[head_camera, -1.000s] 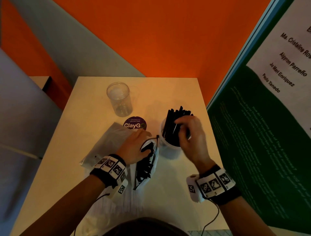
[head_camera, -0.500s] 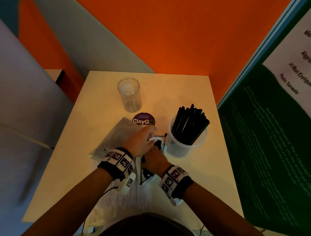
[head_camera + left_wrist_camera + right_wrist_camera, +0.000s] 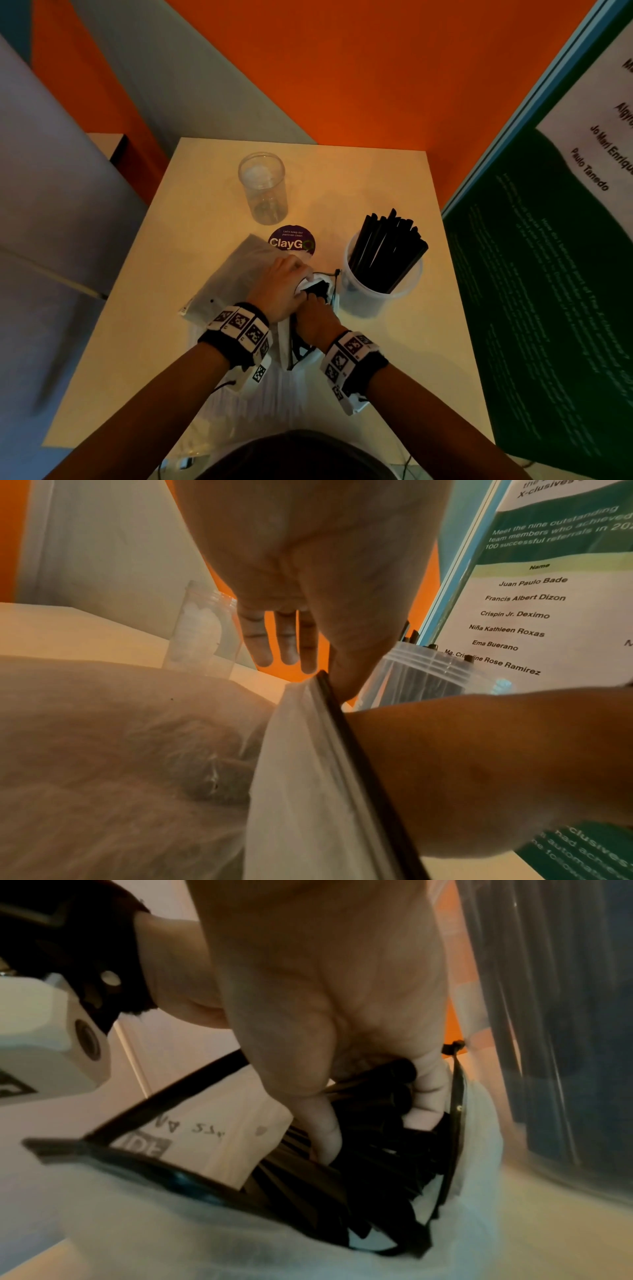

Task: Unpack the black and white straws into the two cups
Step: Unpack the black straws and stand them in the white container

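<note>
A white bag with a black rim [image 3: 301, 346] lies open on the table in front of me. My left hand [image 3: 291, 279] pinches the bag's rim [image 3: 329, 696] and holds the mouth open. My right hand [image 3: 313, 310] is inside the bag. Its thumb and fingers [image 3: 424, 1096] are curled round a bunch of black straws [image 3: 377, 1123]. To the right stands a clear cup [image 3: 383, 294] packed with black straws [image 3: 387, 246]. An empty clear cup [image 3: 263, 188] stands further back on the left. A pack of what look like white straws [image 3: 246, 401] lies under my wrists.
A flat translucent bag [image 3: 236, 274] lies under my left hand. A purple round sticker [image 3: 291, 241] sits between the cups. A green poster panel [image 3: 548, 291] rises along the table's right edge, and an orange wall [image 3: 342, 85] stands behind it.
My right hand has left the cup of black straws, gone into the bag and closed round a bunch there. The left hand has stayed on the bag's rim.
</note>
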Tool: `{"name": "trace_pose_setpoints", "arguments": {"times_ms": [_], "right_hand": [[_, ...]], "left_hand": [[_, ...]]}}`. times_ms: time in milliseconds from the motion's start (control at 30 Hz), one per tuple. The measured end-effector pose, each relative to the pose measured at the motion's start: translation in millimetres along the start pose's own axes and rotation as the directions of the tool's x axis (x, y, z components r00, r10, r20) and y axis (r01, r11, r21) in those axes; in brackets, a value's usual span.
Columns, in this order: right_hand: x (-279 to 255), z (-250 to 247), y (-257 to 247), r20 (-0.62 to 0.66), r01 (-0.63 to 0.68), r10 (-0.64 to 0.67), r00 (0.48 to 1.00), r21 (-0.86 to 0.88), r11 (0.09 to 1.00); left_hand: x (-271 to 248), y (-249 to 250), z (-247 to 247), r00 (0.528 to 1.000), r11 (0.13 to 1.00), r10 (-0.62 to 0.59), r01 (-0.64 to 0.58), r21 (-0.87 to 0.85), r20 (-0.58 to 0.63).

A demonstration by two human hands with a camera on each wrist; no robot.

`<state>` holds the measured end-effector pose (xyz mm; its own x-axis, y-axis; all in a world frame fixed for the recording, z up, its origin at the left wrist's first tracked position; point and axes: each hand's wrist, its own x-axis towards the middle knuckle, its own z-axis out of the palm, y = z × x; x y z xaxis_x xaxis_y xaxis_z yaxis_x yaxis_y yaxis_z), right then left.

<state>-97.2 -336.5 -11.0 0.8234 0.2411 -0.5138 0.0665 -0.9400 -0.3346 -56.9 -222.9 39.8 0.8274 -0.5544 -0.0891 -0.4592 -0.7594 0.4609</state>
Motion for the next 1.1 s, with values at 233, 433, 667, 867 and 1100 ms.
{"name": "trace_pose_setpoints", "arguments": {"times_ms": [233, 433, 667, 867, 1100], "right_hand": [[5, -7, 2, 0.028, 0.007, -0.008, 1.0, 0.035, 0.999], [-9, -35, 5, 0.064, -0.002, -0.001, 0.998, 0.045, 0.999], [-58, -93, 17, 0.201, 0.057, -0.044, 0.979, -0.057, 0.997], [-105, -137, 5, 0.134, -0.047, 0.05, 0.99, -0.023, 0.999], [-138, -164, 7, -0.145, 0.104, -0.067, 0.987, 0.272, 0.957]], "left_hand": [[-2, 1, -1, 1.0, 1.0, 0.0, 0.0, -0.001, -0.023], [-4, 12, -8, 0.99, 0.986, 0.093, -0.107, -0.126, -0.11], [-16, 24, -6, 0.98, 0.952, 0.192, -0.175, -0.25, 0.044], [-3, 38, 9, 0.986, 0.975, 0.158, -0.146, -0.168, 0.055], [-1, 50, 1, 0.995, 0.929, 0.045, -0.011, -0.37, 0.084]]}}
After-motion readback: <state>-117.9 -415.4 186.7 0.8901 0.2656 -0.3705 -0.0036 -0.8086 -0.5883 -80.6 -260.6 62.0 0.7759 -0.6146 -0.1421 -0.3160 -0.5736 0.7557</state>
